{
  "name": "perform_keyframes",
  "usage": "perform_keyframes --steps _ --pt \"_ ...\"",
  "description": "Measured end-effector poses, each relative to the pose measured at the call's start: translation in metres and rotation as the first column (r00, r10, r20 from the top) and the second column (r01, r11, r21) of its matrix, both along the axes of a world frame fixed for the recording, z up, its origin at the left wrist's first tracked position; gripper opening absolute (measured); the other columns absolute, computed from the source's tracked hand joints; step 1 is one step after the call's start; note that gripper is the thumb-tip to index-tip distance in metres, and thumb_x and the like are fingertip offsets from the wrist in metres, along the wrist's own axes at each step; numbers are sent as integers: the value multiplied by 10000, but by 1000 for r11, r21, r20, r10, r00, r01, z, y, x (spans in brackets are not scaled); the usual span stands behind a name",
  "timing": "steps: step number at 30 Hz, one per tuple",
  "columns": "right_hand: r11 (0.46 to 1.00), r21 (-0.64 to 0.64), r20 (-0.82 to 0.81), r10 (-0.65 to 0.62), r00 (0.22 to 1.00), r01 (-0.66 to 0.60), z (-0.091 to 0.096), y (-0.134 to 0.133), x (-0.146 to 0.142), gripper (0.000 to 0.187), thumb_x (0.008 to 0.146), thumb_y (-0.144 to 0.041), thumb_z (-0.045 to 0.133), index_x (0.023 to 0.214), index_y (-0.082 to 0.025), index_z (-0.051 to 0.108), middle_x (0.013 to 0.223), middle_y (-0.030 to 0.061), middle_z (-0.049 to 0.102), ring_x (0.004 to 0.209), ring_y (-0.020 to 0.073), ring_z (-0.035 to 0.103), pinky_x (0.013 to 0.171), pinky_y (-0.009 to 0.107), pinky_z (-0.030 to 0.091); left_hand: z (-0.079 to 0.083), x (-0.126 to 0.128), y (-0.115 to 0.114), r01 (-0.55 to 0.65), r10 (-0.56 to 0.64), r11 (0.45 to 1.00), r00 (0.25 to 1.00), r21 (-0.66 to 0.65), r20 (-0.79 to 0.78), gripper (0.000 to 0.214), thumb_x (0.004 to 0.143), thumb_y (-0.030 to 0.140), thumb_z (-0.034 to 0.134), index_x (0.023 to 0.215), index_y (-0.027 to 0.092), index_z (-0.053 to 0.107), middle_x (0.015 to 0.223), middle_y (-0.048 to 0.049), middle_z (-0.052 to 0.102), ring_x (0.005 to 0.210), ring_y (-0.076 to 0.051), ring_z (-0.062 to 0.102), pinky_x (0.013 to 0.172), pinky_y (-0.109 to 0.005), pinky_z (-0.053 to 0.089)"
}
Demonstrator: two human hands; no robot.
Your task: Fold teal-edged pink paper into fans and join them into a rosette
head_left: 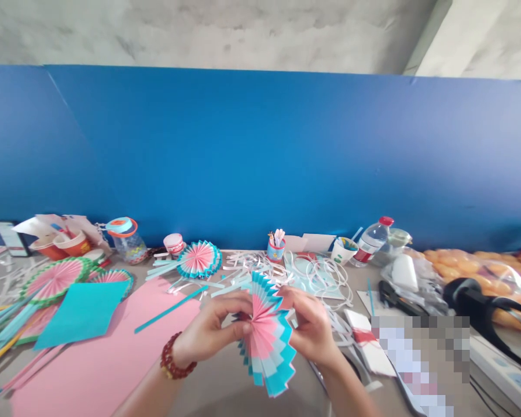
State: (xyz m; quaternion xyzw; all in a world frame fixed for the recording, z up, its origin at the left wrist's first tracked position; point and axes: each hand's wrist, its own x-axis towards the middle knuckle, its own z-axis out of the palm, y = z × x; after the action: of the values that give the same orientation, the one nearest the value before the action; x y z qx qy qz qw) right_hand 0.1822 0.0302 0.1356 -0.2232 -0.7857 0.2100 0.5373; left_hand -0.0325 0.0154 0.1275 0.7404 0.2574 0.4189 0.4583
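Between my two hands, above the table, is a pleated paper fan point(267, 339) with a pink middle, a pale blue band and a blue zigzag edge. My left hand point(219, 327), with a red bead bracelet on the wrist, pinches it near its centre from the left. The fingers of my right hand point(310, 324) are curled on its right side near the upper edge; part of them is hidden behind the folds. A sheet of pink paper point(147, 330) lies under my left arm, with a thin blue paper strip point(171, 308) across it.
A finished-looking paper rosette point(200, 259) and white paper strips point(247, 263) lie at the back. Blue paper point(84, 310) and a green-edged rosette point(54, 281) are at left. A bottle point(371, 242), orange balls point(460, 266) and a power strip point(503, 370) stand right.
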Motion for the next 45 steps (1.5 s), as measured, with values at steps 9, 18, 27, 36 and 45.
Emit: perform_keyframes --steps 9,18,27,36,45 --pt "998 -33 -59 47 997 -49 0 1 -2 186 852 -338 688 802 -230 544 717 19 628 631 159 593 596 272 502 0 0 -1 16 -16 1000 1000 -10 -8 196 917 308 615 990 156 714 980 -101 670 933 -215 607 894 -330 459" --pt "990 -58 -102 123 987 -130 -4 2 1 110 907 -337 623 918 -237 579 780 35 643 662 158 610 646 282 512 5 -1 -2 6 -5 1000 998 20 -59 272 909 406 610 908 159 724 927 -100 671 888 -220 608 853 -323 462" --pt "964 -189 -150 158 976 -185 -7 1 2 198 894 -416 641 932 -228 593 814 43 651 677 151 608 642 265 524 6 1 -3 18 -15 997 999 74 -39 177 913 293 616 960 157 719 919 -96 655 864 -195 582 858 -318 459" --pt "954 -213 -181 174 968 -212 -8 2 7 158 887 -341 659 979 -234 586 873 40 609 705 140 593 644 256 527 3 -2 0 -3 11 996 996 89 -93 143 916 262 612 958 159 701 955 -88 652 928 -200 594 838 -300 465" --pt "972 -8 -142 231 962 -235 3 1 19 409 827 -36 577 1163 -268 555 834 17 577 737 151 557 646 285 482 8 -4 0 -31 41 996 992 79 -119 131 929 257 590 914 149 663 909 -63 630 840 -153 561 759 -249 433"
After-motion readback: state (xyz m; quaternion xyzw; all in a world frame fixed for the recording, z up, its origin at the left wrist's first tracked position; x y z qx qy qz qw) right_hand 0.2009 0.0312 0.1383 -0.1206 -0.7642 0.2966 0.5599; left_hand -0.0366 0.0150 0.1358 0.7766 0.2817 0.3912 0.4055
